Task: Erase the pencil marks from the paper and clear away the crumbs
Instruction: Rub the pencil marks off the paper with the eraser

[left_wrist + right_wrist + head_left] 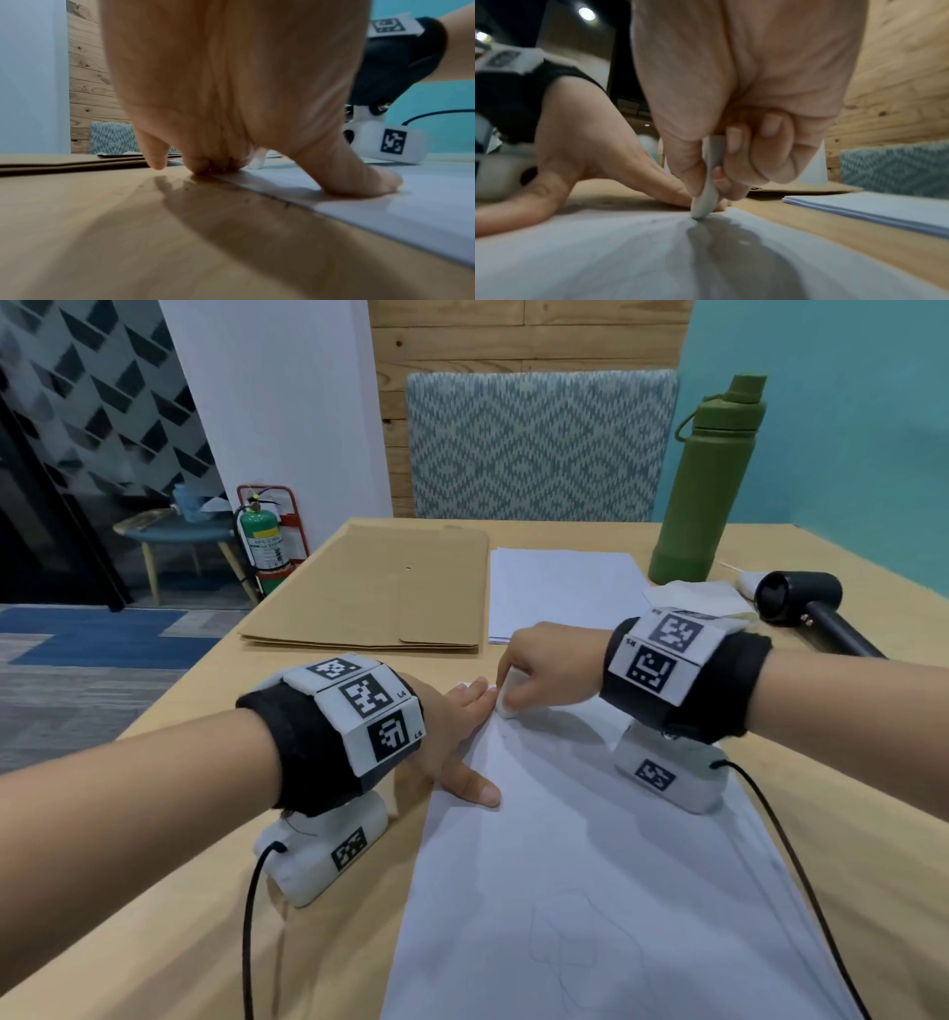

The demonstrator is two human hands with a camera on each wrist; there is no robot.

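Even indoor light, soft shadows, blurred wrist views

Wood table (pixel 328 942): paper sheet (pixel 590 839) near edge, brown envelopes (pixel 369 593) far left, paper stack (pixel 560 593), green bottle (pixel 703 490), black dryer-like device (pixel 811 608) far right.

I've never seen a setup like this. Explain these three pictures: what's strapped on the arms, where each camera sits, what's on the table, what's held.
No machine: a person works with bare hands, wearing black wrist bands that carry coded tags and small white cameras. One picture comes from a head camera; the other two look along each hand. The left hand presses flat on the white sheet of paper; the right hand pinches a white eraser against it. On the light wooden table also lie a brown envelope, a paper stack, a green bottle and a black hair dryer.
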